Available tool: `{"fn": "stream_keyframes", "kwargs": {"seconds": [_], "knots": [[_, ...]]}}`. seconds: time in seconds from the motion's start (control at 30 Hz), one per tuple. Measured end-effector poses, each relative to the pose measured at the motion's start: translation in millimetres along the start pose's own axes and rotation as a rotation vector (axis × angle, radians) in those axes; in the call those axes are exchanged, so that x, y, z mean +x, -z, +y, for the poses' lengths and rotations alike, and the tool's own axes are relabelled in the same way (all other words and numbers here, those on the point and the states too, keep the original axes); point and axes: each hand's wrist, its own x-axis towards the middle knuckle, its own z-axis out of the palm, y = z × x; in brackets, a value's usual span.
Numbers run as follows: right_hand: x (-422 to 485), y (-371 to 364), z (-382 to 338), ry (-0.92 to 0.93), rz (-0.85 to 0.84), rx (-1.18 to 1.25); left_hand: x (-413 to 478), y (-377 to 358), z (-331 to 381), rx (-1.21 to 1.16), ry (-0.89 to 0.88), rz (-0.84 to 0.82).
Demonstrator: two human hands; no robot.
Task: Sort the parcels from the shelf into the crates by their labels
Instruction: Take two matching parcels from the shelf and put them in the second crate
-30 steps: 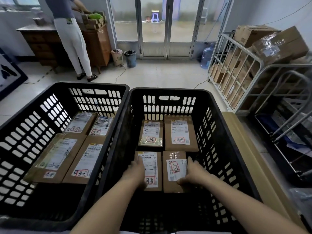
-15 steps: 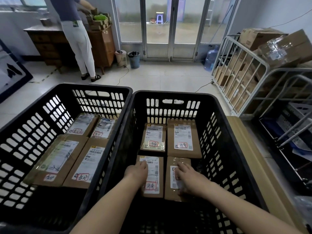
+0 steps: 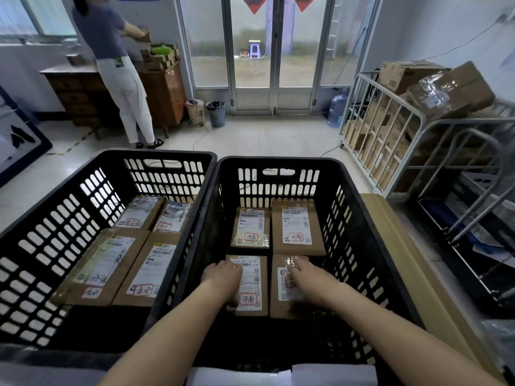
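Note:
Two black slatted crates stand side by side before me. The right crate [image 3: 370,246] holds several brown parcels with white labels. My left hand [image 3: 223,277] rests flat on the near left parcel [image 3: 252,291], over its label's left part. My right hand [image 3: 309,280] lies on the near right parcel [image 3: 281,307] and covers most of its label. Two more parcels [image 3: 296,227] lie behind them. The left crate [image 3: 55,218] holds several labelled parcels [image 3: 103,266] in two rows.
A metal cage trolley [image 3: 395,140] stacked with cardboard boxes stands at the right, with a beige surface [image 3: 395,246] beside the right crate. A person in white trousers [image 3: 122,87] works at a wooden dresser far left. Bins and a water bottle [image 3: 337,107] stand by the glass doors.
My right hand has slid from the near right parcel's right edge onto its top, covering the label. My left hand stays on the near left parcel. The view has tilted up.

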Motion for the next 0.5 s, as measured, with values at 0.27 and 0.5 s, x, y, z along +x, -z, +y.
{"fn": "stream_keyframes", "kwargs": {"seconds": [0.27,0.5], "knots": [[-32.9,21.7,-8.3,-0.036,0.096,0.014,-19.9,29.2,-0.6,-0.080,-0.099,0.179],[-68.6,32.6,-24.0,-0.077,0.187,0.041,-36.7,43.3,3.0,-0.081,-0.179,0.250]]}}
